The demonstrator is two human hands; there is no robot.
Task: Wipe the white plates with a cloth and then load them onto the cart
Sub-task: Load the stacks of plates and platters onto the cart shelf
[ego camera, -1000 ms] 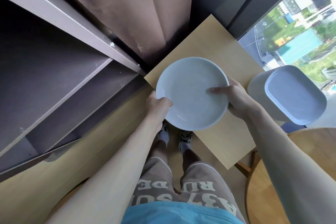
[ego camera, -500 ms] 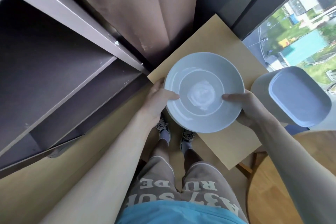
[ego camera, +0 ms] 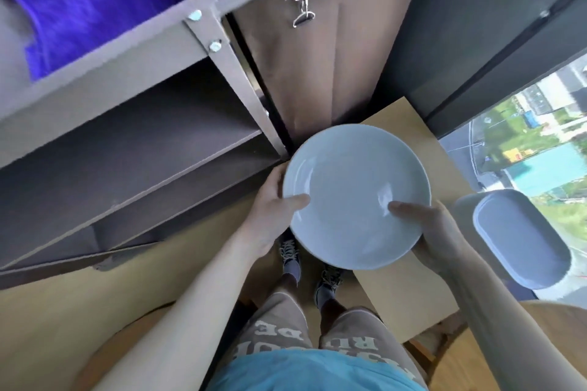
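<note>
Above the small wooden table (ego camera: pixel 413 289), the round white plate (ego camera: pixel 355 194) hangs between the left hand (ego camera: pixel 270 209) and right hand (ego camera: pixel 435 232). Each grips an opposite rim, thumb on top. Carry it level and slide it flat onto an open shelf of the grey cart (ego camera: pixel 127 143), clear of the post.

Blue shirt (ego camera: pixel 317 371), taupe shorts (ego camera: pixel 276 335) with white lettering, grey socks (ego camera: pixel 294 270), dark laced sneakers (ego camera: pixel 287 252).

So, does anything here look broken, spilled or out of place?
Nothing stands out. The white plate looks whole, gripped at its rim by the left hand and right hand. The rectangular dish to its right looks intact too.
</note>
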